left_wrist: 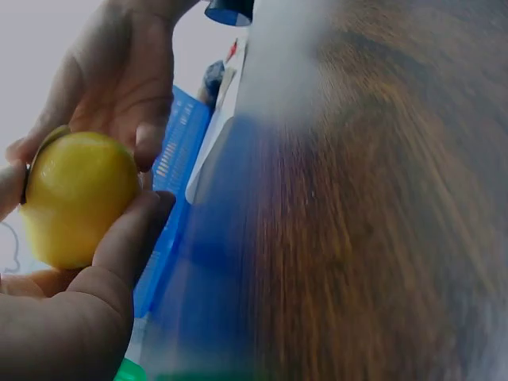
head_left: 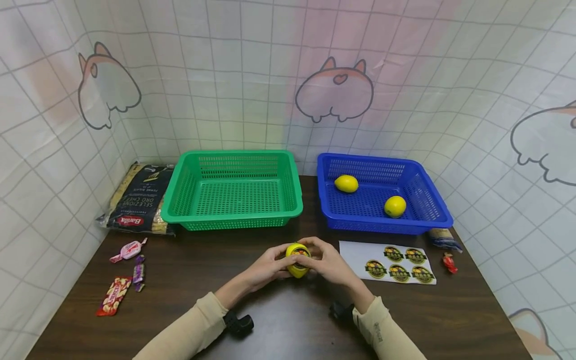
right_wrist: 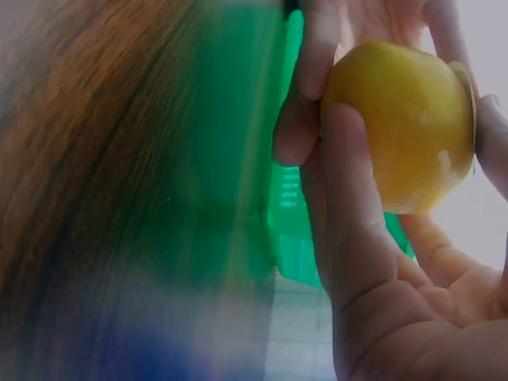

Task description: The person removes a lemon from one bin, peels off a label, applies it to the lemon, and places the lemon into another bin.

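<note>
Both hands hold one yellow lemon (head_left: 297,261) above the dark table, in front of the baskets. A round dark sticker sits on its upper face. My left hand (head_left: 269,265) curls round its left side and my right hand (head_left: 325,260) round its right. In the left wrist view the lemon (left_wrist: 75,198) sits between thumb and fingers; the right wrist view shows the lemon (right_wrist: 401,127) pinched the same way. A white sticker sheet (head_left: 389,262) with several round labels lies just right of the hands.
A green basket (head_left: 231,216) stands behind the hands. A blue basket (head_left: 432,212) at the right holds two lemons (head_left: 346,183) (head_left: 395,206). A pasta bag (head_left: 137,199) and wrapped candies (head_left: 128,250) lie at the left; a small red candy (head_left: 449,263) lies at the right.
</note>
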`<action>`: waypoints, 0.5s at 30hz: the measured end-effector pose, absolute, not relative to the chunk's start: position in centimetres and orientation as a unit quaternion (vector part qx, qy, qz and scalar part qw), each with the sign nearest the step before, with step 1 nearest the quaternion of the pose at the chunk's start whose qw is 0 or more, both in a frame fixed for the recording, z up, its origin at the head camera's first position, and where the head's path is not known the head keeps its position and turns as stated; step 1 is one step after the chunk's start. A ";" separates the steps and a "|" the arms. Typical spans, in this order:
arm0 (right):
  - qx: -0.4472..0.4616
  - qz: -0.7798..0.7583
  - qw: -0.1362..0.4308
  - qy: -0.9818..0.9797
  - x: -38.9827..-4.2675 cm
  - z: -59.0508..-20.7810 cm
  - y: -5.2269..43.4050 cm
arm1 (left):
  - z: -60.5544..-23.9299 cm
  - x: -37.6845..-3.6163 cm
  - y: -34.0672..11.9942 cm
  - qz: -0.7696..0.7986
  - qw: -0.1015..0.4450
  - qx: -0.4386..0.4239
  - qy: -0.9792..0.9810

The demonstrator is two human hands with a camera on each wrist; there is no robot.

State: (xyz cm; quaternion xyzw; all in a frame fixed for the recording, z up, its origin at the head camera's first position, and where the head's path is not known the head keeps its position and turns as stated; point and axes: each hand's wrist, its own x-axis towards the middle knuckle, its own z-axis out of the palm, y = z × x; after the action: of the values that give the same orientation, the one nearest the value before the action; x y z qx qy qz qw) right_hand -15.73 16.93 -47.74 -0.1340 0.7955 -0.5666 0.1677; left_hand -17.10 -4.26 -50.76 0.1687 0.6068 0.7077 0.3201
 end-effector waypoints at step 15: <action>-0.158 -0.657 0.212 0.706 -15.7 -46.4 18.2 | -49.5 -16.5 -4.7 0.726 0.290 0.215 0.585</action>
State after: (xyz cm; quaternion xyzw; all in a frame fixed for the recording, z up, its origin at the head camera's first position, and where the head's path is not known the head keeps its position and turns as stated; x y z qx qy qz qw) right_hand -15.69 18.22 -46.42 -0.1576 0.7057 -0.6573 0.2123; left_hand -16.53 -4.73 -49.54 0.2147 0.5854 0.7261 0.2897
